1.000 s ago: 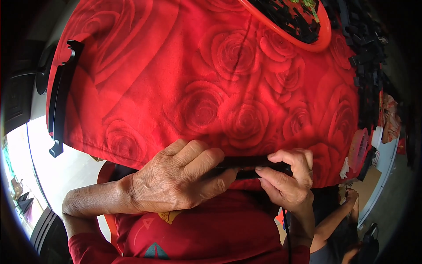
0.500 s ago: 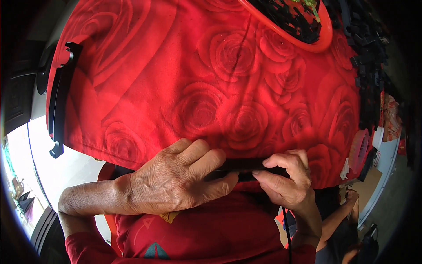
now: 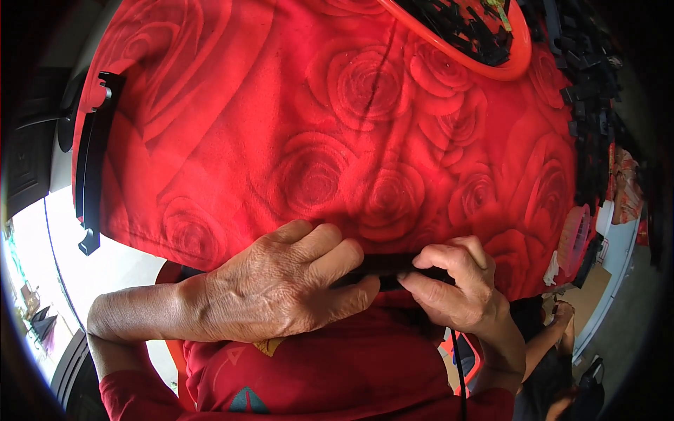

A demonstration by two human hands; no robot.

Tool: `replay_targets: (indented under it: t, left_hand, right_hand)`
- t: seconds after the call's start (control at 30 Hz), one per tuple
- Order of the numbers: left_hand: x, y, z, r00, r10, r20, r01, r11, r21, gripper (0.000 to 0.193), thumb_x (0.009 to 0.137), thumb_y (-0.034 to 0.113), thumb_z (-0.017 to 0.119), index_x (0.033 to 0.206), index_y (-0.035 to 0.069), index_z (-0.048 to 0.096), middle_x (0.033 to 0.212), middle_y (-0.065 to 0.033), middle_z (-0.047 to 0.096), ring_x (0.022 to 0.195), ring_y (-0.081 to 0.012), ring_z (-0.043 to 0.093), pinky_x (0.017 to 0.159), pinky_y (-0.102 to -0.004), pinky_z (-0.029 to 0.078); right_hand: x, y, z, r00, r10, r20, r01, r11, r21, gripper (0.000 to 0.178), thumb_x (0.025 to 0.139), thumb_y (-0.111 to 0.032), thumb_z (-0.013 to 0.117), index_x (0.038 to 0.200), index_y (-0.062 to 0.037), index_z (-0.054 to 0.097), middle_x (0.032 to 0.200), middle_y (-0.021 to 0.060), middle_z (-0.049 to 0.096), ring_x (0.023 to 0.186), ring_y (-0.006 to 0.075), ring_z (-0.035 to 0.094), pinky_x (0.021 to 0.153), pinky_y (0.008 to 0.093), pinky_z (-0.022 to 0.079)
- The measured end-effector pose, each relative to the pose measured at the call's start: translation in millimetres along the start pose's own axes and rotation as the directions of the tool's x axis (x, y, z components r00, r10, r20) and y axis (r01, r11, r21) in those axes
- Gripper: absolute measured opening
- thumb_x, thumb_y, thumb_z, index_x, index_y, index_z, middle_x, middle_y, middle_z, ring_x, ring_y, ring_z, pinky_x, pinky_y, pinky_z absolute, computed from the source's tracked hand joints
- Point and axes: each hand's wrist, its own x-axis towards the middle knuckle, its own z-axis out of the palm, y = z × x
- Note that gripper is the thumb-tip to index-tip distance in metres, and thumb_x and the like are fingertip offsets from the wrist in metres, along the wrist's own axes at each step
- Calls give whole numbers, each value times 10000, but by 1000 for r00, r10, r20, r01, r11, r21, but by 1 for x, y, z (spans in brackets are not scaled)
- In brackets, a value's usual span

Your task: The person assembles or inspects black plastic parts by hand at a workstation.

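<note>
A dark, narrow plastic strip (image 3: pixel 385 263) is held level between my hands at the near edge of the table. My left hand (image 3: pixel 281 281) wraps round its left part with bent fingers, the thumb along the near side. The thumb and forefinger of my right hand (image 3: pixel 460 284) pinch the strip close to its other end. Both palms hide much of it, and its exact shape is too dark to make out. Beneath and beyond lies a red rose-patterned cloth (image 3: pixel 281 119).
A long black plastic piece with hooked ends (image 3: pixel 93 161) lies along the left edge. An orange-red basin (image 3: pixel 516 63) with small black pieces stands far right, beside a heap of black parts (image 3: pixel 590 91). A pink oval item (image 3: pixel 576 235) sits right. Another person's arm (image 3: pixel 544 344) shows lower right.
My right fingertips have shifted slightly left along the strip, and my right forearm has swung a little outward. My left hand keeps its hold almost unmoved.
</note>
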Motion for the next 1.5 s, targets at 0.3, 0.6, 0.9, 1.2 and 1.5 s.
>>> replay_targets:
  t: [0.3, 0.6, 0.9, 1.2, 1.5]
  left_hand:
    - [3, -1, -3, 1000, -20, 5, 20, 999, -31, 416, 780, 249, 723, 1188, 171, 744, 1085, -89, 566, 946, -240, 606, 780, -379, 569]
    - [2, -1, 0, 1000, -22, -17, 22, 1000, 6, 450, 746, 275, 724, 1192, 233, 759, 1090, -93, 569, 890, -233, 610, 736, -379, 568]
    - [3, -4, 0, 1000, -5, -3, 5, 1000, -25, 485, 728, 285, 711, 1205, 212, 761, 1068, -85, 562, 896, -224, 610, 727, -361, 549]
    - [11, -1, -10, 997, -39, 60, 43, 997, -61, 522, 719, 271, 735, 1236, 201, 764, 1073, -81, 580, 911, -242, 618, 754, -377, 560]
    - [14, 1, -12, 992, -23, 124, 35, 995, -91, 812, 474, 302, 903, 1242, 111, 719, 1135, -87, 558, 1072, -251, 575, 922, -371, 508]
  right_hand:
    - [2, -2, 0, 1000, 14, -4, -14, 999, -33, 237, 703, -30, 806, 927, -103, 780, 973, 30, 644, 766, 160, 523, 551, 237, 478]
    - [5, 4, -11, 982, -108, 156, 120, 990, -75, 224, 760, -54, 804, 969, -118, 753, 1031, 49, 649, 797, 182, 573, 621, 271, 526]
    - [1, 10, -4, 990, -132, 49, 135, 989, -60, 175, 756, -93, 767, 930, -76, 770, 998, 74, 673, 810, 193, 605, 626, 266, 548]
    - [9, 6, -6, 992, -101, 79, 103, 995, -18, 194, 737, -56, 793, 926, -57, 751, 1012, 82, 635, 774, 176, 579, 574, 265, 524]
    - [6, 4, -3, 993, -106, 59, 107, 994, -11, 211, 717, -41, 812, 921, -55, 758, 1007, 74, 630, 740, 159, 553, 515, 255, 495]
